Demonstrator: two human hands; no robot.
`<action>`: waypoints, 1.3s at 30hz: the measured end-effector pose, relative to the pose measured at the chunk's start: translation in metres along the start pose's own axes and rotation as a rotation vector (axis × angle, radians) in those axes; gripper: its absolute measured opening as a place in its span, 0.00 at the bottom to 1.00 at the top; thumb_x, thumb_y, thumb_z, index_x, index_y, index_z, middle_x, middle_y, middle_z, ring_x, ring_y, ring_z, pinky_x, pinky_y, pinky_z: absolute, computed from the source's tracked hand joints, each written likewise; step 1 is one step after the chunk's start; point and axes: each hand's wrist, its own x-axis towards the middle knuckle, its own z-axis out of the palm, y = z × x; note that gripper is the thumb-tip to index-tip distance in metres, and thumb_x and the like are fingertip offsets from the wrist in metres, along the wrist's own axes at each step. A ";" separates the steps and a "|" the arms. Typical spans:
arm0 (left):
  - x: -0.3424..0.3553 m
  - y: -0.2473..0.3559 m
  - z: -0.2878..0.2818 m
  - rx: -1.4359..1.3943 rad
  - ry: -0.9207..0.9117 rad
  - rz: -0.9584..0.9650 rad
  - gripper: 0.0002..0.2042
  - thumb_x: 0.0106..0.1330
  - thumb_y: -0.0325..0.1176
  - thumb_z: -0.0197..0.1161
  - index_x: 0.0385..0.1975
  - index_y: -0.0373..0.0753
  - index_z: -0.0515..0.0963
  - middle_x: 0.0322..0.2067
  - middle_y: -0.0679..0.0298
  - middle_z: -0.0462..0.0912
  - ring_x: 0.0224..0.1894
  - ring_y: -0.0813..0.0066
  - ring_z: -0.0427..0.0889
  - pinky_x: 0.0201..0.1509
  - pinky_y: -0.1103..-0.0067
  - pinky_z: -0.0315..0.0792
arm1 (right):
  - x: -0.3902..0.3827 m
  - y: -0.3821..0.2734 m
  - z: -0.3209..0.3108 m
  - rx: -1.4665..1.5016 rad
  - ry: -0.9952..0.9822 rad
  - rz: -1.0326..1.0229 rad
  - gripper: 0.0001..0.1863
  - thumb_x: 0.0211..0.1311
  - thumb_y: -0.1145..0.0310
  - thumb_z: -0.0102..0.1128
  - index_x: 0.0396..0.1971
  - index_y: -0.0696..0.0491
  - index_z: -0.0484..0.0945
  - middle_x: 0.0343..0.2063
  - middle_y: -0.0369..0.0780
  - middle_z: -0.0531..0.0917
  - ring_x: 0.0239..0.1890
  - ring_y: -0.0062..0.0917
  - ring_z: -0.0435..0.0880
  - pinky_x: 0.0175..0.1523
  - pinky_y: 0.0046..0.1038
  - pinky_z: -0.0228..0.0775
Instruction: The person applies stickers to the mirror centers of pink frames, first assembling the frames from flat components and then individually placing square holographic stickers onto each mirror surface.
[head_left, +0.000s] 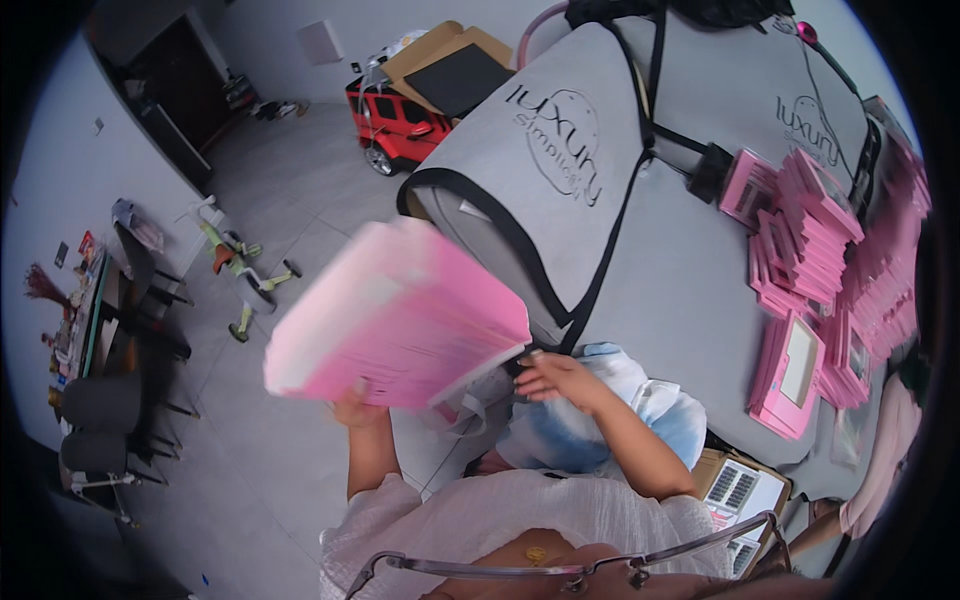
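A large, thick pink bundle with white edges [410,320], its surface smeared by motion, is held up in front of me. My left hand [355,406] grips it from below at its lower edge, the fingers partly hidden behind it. Just off the bundle's right corner is my right hand [560,381], fingers stretched out and holding nothing that shows. Below that hand lies a white and blue cloth [600,430] over my lap.
Stacked pink windowed boxes [787,375] cover the right of the grey padded surface [690,300]. Beside me sits an open carton with lash trays [740,490]. Another person's arm [890,450] reaches in at right. A red toy car [395,125] and small green bike [235,258] stand farther off.
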 end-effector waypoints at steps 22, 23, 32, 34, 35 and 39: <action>-0.020 -0.178 0.255 -0.374 -0.488 -1.302 0.32 0.69 0.53 0.44 0.70 0.50 0.47 0.64 0.56 0.61 0.63 0.61 0.66 0.61 0.68 0.66 | -0.222 0.031 -0.108 0.395 0.722 -0.802 0.39 0.44 0.76 0.56 0.62 0.60 0.59 0.50 0.43 0.75 0.51 0.26 0.76 0.52 0.27 0.71; -0.032 -0.192 0.261 -0.188 -0.474 -1.185 0.29 0.70 0.46 0.50 0.67 0.43 0.53 0.59 0.56 0.67 0.57 0.65 0.72 0.57 0.71 0.70 | -0.218 0.026 -0.113 0.383 0.686 -0.802 0.40 0.44 0.77 0.56 0.63 0.59 0.59 0.50 0.41 0.74 0.50 0.23 0.75 0.52 0.25 0.70; -0.028 -0.237 0.303 -0.190 -0.298 -1.031 0.29 0.56 0.19 0.62 0.59 0.36 0.61 0.49 0.55 0.74 0.49 0.64 0.78 0.50 0.72 0.76 | -0.196 -0.002 -0.144 -0.110 1.053 -0.266 0.25 0.58 0.62 0.65 0.51 0.62 0.73 0.37 0.38 0.82 0.37 0.19 0.79 0.42 0.21 0.71; -0.022 -0.241 0.311 -0.178 -0.285 -0.995 0.32 0.54 0.18 0.63 0.60 0.37 0.60 0.50 0.55 0.74 0.50 0.64 0.78 0.50 0.72 0.76 | -0.180 0.013 -0.162 -0.047 1.144 -0.356 0.22 0.58 0.59 0.65 0.43 0.63 0.78 0.31 0.36 0.82 0.31 0.17 0.76 0.37 0.20 0.69; -0.021 -0.245 0.314 -0.183 -0.279 -0.992 0.33 0.53 0.19 0.64 0.61 0.37 0.58 0.49 0.55 0.74 0.50 0.64 0.77 0.50 0.73 0.75 | -0.175 0.017 -0.169 -0.037 1.178 -0.373 0.21 0.58 0.60 0.65 0.42 0.63 0.79 0.30 0.35 0.81 0.31 0.16 0.75 0.36 0.20 0.68; -0.025 -0.261 0.319 -0.176 -0.257 -0.977 0.36 0.52 0.19 0.65 0.62 0.39 0.56 0.49 0.55 0.73 0.49 0.66 0.77 0.50 0.74 0.75 | -0.152 0.037 -0.198 0.091 1.248 -0.472 0.18 0.61 0.61 0.62 0.39 0.63 0.81 0.26 0.32 0.78 0.27 0.14 0.70 0.32 0.19 0.64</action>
